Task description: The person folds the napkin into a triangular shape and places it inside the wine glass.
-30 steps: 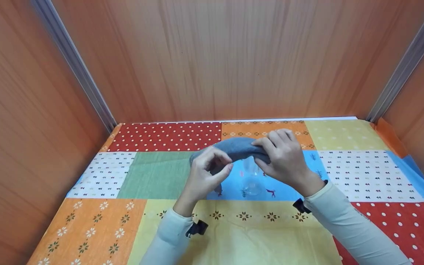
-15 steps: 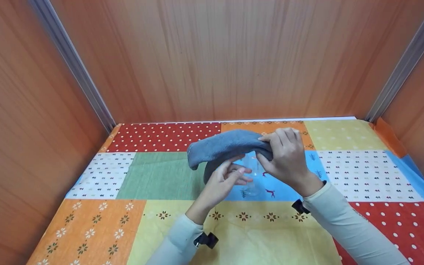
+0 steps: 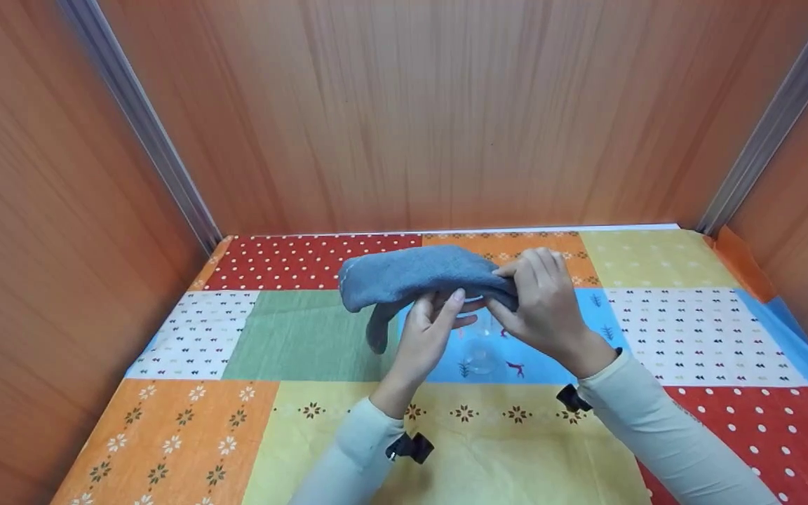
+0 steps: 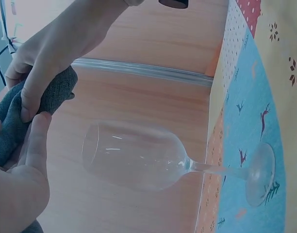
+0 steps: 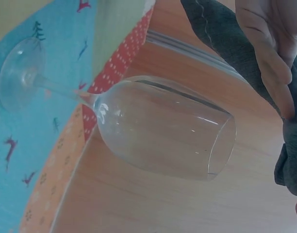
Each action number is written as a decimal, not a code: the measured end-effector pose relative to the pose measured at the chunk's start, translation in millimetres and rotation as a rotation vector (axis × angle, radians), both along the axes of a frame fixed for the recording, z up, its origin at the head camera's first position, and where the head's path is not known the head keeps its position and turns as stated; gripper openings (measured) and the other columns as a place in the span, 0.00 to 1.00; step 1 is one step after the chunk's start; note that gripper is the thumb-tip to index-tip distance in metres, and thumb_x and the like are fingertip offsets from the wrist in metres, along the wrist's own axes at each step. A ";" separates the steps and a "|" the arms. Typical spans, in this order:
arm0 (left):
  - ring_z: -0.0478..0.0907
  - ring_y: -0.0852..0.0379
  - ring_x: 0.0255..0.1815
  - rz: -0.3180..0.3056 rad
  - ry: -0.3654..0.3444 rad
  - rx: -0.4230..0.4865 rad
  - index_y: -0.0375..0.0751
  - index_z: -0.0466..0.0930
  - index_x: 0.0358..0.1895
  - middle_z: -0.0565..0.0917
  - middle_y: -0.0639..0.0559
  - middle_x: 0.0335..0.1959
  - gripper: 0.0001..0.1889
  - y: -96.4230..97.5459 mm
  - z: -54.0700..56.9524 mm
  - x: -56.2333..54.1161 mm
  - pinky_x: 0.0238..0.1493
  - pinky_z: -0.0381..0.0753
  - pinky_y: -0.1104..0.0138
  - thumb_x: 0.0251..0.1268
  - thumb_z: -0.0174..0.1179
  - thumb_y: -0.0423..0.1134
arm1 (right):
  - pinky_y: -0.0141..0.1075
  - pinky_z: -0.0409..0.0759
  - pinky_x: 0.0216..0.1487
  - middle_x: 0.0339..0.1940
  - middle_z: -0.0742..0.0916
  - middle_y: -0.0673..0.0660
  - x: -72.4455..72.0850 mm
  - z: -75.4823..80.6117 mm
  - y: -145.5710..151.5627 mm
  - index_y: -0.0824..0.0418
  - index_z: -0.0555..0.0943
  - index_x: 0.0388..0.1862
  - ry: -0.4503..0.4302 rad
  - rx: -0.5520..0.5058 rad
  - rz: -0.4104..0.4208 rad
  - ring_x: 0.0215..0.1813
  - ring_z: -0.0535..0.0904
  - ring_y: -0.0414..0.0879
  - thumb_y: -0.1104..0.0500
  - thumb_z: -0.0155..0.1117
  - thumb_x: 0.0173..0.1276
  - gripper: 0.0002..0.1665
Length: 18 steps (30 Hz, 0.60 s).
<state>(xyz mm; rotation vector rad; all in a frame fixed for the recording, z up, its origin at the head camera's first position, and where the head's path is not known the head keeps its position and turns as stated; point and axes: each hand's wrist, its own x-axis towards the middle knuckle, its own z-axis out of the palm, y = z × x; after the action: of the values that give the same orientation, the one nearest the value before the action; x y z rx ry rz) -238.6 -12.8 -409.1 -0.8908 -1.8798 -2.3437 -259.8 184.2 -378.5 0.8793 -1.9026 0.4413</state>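
Observation:
A grey-blue cloth (image 3: 411, 273), folded into a long strip, is held in the air above the table. My right hand (image 3: 546, 305) pinches its right end between thumb and fingers. Beneath the middle of the strip is my left hand (image 3: 432, 330), its fingers fairly straight against the underside and its thumb raised in front. The cloth's left part droops, with one flap hanging lower. A clear wine glass (image 4: 139, 155) stands upright on the blue patch below the hands. Its bowl also shows in the right wrist view, apart from the cloth (image 5: 231, 43).
A patchwork tablecloth (image 3: 516, 449) in several colours and prints covers the table. Wood-grain panels (image 3: 404, 112) rise at the back and both sides, with metal strips (image 3: 144, 126) at the corners. Orange and blue fabric (image 3: 748, 263) hangs at the right edge.
My left hand has moved right, from the cloth's left part to under its middle, and its fingers have straightened. The cloth's left end has risen and spread left. My right hand keeps its grip.

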 end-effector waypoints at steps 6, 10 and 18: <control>0.82 0.45 0.54 0.088 0.033 -0.003 0.33 0.63 0.70 0.75 0.39 0.61 0.23 7.2 7.2 -4.7 0.55 0.80 0.58 0.80 0.51 0.40 | 0.45 0.64 0.35 0.30 0.76 0.60 0.3 2.3 2.8 0.69 0.75 0.40 -0.068 -0.010 0.028 0.32 0.69 0.54 0.62 0.72 0.59 0.17; 0.85 0.49 0.49 0.173 0.066 -0.047 0.36 0.69 0.67 0.77 0.42 0.58 0.21 11.6 16.1 -8.5 0.52 0.81 0.60 0.78 0.55 0.41 | 0.43 0.70 0.33 0.33 0.78 0.61 1.2 3.3 5.4 0.70 0.75 0.41 -0.113 -0.021 0.044 0.33 0.70 0.53 0.63 0.74 0.59 0.18; 0.84 0.56 0.50 0.311 0.216 -0.209 0.41 0.75 0.63 0.78 0.48 0.57 0.19 14.0 32.6 -16.0 0.51 0.82 0.63 0.74 0.59 0.43 | 0.44 0.80 0.37 0.38 0.82 0.59 1.1 4.9 13.2 0.68 0.78 0.46 -0.143 -0.041 0.046 0.38 0.77 0.51 0.56 0.74 0.64 0.20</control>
<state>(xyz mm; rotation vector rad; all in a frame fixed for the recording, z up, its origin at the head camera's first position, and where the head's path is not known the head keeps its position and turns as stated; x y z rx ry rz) -254.6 1.2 -376.4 -0.7621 -2.0262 -1.8265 -258.6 197.4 -373.6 0.8857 -1.9988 0.5829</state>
